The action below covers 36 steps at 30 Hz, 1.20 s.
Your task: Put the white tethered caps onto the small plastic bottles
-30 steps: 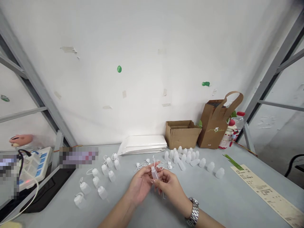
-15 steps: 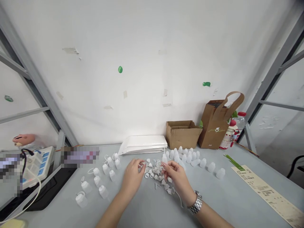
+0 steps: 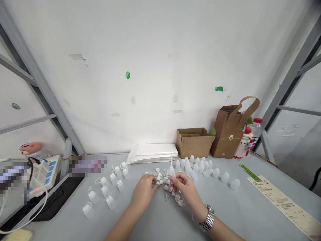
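My right hand (image 3: 187,189), wearing a metal watch, pinches a small translucent squeeze bottle (image 3: 172,171) upright, a thin needle-like tip rising from it. At the edge of a pile of small white caps (image 3: 165,179) with strap loops, my left hand (image 3: 144,190) has its fingers closed on a white cap (image 3: 157,182); the fingers partly hide it. Several capped bottles (image 3: 110,202) with looped straps stand to the left. Beyond my right hand, several bottles without caps (image 3: 201,166) stand grouped, and a few more run out to the right.
A cardboard box (image 3: 195,145), a brown paper bag (image 3: 227,137) and drink bottles (image 3: 254,130) stand along the wall. White padded envelopes (image 3: 152,152) lie at the back. On the left are a power strip (image 3: 48,177) and cables; on the right, a printed paper strip (image 3: 281,204).
My left hand has moved right and down to the caps and closed its fingers there. My right hand keeps the bottle, shifted slightly left. The whole view has shifted a little.
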### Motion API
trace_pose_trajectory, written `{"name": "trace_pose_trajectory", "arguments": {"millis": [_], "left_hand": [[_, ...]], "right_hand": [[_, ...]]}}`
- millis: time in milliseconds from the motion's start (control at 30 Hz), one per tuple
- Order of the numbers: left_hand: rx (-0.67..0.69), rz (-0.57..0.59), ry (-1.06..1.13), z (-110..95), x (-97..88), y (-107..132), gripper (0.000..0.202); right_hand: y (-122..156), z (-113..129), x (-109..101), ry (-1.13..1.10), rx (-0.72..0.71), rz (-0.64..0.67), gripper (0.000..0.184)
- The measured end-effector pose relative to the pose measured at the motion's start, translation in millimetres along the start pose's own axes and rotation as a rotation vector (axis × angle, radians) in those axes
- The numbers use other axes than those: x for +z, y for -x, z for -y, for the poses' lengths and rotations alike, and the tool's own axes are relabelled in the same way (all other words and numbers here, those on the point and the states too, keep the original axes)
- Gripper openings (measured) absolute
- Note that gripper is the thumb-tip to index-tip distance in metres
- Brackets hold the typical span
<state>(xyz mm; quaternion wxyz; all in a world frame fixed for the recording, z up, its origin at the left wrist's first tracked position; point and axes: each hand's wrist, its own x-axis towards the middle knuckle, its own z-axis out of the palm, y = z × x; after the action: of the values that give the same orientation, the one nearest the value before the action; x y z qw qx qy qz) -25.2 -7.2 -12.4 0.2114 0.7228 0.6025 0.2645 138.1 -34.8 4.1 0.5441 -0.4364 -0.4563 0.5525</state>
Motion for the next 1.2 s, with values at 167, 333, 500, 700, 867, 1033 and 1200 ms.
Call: {"name": "trace_pose_trajectory", "arguments": {"millis": [167,333,500,700,867,1033,1200], "left_hand": [[-0.004,-0.02,-0.039,-2,2.9,0,0.012],[0.004,-0.021,-0.037,-3,4.8,1,0.008],[0.01,0.003,0.018,-5,0.2,4,0.003],[-0.034,-0.007,0.16,-4,-7.2,3,0.01],[-0.074,-0.078,0.397,-10,-14.2,0,0.02],[-0.166,-0.013,0.848,-20,-16.7,1,0.028],[-0.266,0.13,1.399,-30,-10.2,7,0.024]], "right_hand": [[0,-2,1,0.018,-0.002,0.032,0.036],[0,-2,2,0.044,0.003,0.035,0.036],[-1,-6,1,0.06,-0.001,0.029,0.035],[-1,-7,0,0.086,0.001,0.019,0.035],[0,-6,1,0.112,0.0,0.015,0.035],[6,-10,3,0.321,-0.093,-0.039,0.026],[14,-11,8,0.504,-0.163,-0.072,0.02]]}}
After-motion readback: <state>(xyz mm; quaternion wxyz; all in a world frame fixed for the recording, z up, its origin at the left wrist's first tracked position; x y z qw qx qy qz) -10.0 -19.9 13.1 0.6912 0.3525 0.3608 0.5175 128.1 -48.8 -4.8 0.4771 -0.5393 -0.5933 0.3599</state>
